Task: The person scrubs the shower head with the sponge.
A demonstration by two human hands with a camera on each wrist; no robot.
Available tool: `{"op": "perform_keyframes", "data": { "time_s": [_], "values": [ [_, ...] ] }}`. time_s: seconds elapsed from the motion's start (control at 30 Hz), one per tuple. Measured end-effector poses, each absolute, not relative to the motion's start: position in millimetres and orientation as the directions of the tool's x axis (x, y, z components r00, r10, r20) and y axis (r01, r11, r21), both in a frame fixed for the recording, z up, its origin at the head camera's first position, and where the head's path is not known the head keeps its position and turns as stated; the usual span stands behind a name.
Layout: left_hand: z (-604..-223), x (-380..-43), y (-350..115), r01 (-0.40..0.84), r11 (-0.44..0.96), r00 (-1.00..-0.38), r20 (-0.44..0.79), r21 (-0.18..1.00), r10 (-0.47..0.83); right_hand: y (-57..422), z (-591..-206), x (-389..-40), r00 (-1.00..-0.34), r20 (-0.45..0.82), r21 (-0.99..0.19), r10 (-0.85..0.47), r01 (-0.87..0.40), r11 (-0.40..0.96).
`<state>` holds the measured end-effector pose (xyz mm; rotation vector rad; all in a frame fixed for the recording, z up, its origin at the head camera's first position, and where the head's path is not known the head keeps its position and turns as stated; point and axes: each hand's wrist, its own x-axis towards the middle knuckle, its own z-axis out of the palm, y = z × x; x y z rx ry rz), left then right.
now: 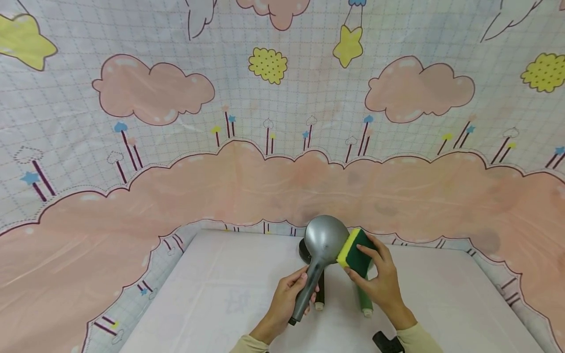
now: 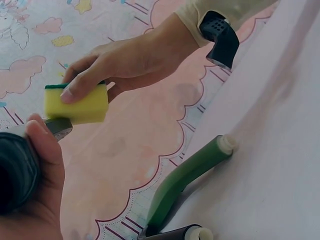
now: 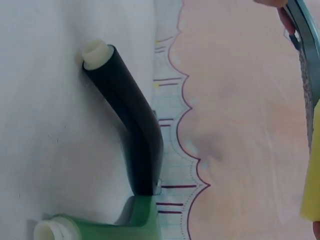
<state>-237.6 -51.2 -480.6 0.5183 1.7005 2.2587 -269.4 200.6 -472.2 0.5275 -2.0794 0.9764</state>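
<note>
A grey shower head (image 1: 326,238) is tilted up in my left hand (image 1: 279,304), which grips it by the handle. In my right hand (image 1: 385,282) I pinch a sponge (image 1: 358,254), yellow with a dark green scouring side. Its yellow side meets the right rim of the shower head in the head view. The left wrist view shows the thumb and fingers of the right hand (image 2: 132,57) on the sponge (image 2: 80,106), right above the grey rim. Only part of the sponge (image 3: 312,175) appears in the right wrist view.
Behind the held pieces, a black shower head (image 3: 132,115) and a green shower head (image 3: 105,229) lie on the white table (image 1: 212,279). A cloud-patterned cloth (image 1: 273,191) hangs behind the table. A black device (image 2: 220,40) is strapped at the right wrist.
</note>
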Motion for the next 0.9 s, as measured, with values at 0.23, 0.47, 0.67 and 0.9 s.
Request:
{"op": "perform_keyframes", "data": {
  "time_s": [0.23, 0.47, 0.67, 0.9],
  "values": [
    [-478, -241, -51, 0.015, -0.259, -0.91, 0.121, 0.966, 0.397, 191, -475, -267, -0.557, 0.829, -0.394, -0.06, -0.656, 0.644],
    [-475, -241, -50, 0.003, -0.246, -0.916, 0.101, 0.969, 0.387, 182, -474, -261, -0.555, 0.826, -0.376, -0.101, -0.675, 0.634],
    [-473, -240, -46, -0.004, -0.242, -0.922, 0.09, 0.97, 0.377, 174, -471, -260, -0.521, 0.843, -0.353, -0.133, -0.722, 0.595],
    [-469, -240, -44, -0.027, -0.214, -0.935, 0.051, 0.976, 0.352, 164, -469, -255, -0.522, 0.836, -0.319, -0.167, -0.712, 0.626]
  ]
}}
